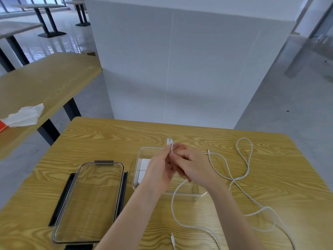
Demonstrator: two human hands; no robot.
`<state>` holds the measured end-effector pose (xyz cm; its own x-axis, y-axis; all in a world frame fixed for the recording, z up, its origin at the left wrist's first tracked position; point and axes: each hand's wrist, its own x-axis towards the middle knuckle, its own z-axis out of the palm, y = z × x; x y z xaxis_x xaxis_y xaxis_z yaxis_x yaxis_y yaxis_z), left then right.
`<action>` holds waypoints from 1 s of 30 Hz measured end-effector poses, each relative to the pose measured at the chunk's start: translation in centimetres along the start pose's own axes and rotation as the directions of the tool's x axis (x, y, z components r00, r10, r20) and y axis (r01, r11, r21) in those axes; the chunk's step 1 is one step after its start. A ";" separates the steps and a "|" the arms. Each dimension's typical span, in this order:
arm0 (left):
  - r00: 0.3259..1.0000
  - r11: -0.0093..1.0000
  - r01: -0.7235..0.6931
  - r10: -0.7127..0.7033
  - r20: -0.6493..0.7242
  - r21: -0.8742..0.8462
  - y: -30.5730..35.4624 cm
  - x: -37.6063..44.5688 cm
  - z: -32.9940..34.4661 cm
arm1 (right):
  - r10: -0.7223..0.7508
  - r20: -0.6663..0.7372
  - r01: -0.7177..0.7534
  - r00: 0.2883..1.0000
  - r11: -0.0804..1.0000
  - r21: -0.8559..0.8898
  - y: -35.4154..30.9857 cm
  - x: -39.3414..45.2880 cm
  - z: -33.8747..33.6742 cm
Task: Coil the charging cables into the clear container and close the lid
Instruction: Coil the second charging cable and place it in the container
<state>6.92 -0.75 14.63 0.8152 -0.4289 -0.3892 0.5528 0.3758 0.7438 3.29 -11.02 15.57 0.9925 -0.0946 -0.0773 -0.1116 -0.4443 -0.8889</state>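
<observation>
Charging cable (172, 201), white, USB plug end (169, 141) raised upright above left hand (158, 170); pinched between left fingertips just below plug. Trailing down in loop over container's near edge, onto table (100, 141), small connector end (172, 239) lying near front edge.
Right hand (193, 168), touching left hand, fingers curled closed around same cable; exact grip point hidden behind knuckles.
Second cable (243, 170), white, loose and uncoiled on table right of container; several open loops crossing each other, one thin tip (208, 151) near right hand.
Clear container (139, 154), rectangular, open, at table centre beneath hands; white adapter blocks (144, 166) inside at left end.
Lid (88, 201), clear with dark latch flaps, flat on table left of container, apart from it.
Table: light wood grain, rounded corners, dark legs.
Second table (45, 80), same finish, to left across a gap; crumpled white paper (25, 115) and orange item (2, 126) at left frame edge.
Room: white partition block (180, 60) directly behind table; pale glossy floor (288, 98); further dark-legged tables (45, 17) far left by windows.
</observation>
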 end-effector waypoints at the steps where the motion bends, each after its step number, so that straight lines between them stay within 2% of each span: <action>1: 1.000 0.999 0.017 -0.017 0.010 -0.030 0.1 0.1 -0.2 | 0.023 0.054 -0.023 0.998 1.000 -0.008 0.0 -0.1 -0.1; 6: 1.000 1.000 -0.006 0.006 -0.011 -0.022 0.3 0.4 -0.5 | 0.059 0.182 -0.067 0.982 0.997 0.036 0.7 0.0 -0.6; 10: 0.997 0.966 -0.076 0.081 0.009 -0.247 2.3 0.6 -0.6 | 0.128 0.217 -0.144 0.968 0.988 0.059 2.5 -0.6 -0.6; 14: 0.989 0.932 -0.142 0.149 -0.004 -0.332 4.4 0.3 -0.6 | 0.203 0.214 -0.212 0.955 0.977 0.021 5.7 -0.5 0.0; 16: 0.985 0.948 -0.166 0.173 0.002 -0.271 4.5 0.0 -0.7 | 0.268 0.178 -0.273 0.947 0.962 -0.001 7.2 -0.4 0.5; 18: 0.984 0.978 -0.171 0.175 0.025 -0.122 3.8 -0.3 -0.8 | 0.315 0.086 -0.316 0.945 0.949 0.002 7.6 -0.2 0.9; 23: 0.990 0.964 -0.143 0.142 0.022 0.224 1.7 -0.8 -0.4 | 0.431 -0.121 -0.413 0.894 0.899 0.148 5.5 1.7 -0.4; 26: 0.991 0.929 -0.124 0.136 -0.009 0.349 0.5 -0.7 0.0 | 0.393 -0.199 -0.347 0.898 0.909 0.231 3.7 2.5 -1.8; 28: 0.992 0.911 -0.098 0.120 -0.029 0.400 -0.3 -0.5 0.1 | 0.334 -0.176 -0.277 0.926 0.918 0.285 2.1 2.3 -2.2; 30: 0.992 0.905 -0.080 0.112 -0.053 0.417 -1.0 -0.4 0.2 | 0.238 -0.149 -0.196 0.960 0.948 0.250 0.6 1.7 -2.3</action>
<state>6.03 -1.12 14.19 0.8799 -0.3401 -0.3318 0.3633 0.0314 0.9311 4.79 -13.49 15.89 0.9186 -0.3293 -0.2184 -0.2881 -0.1799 -0.9405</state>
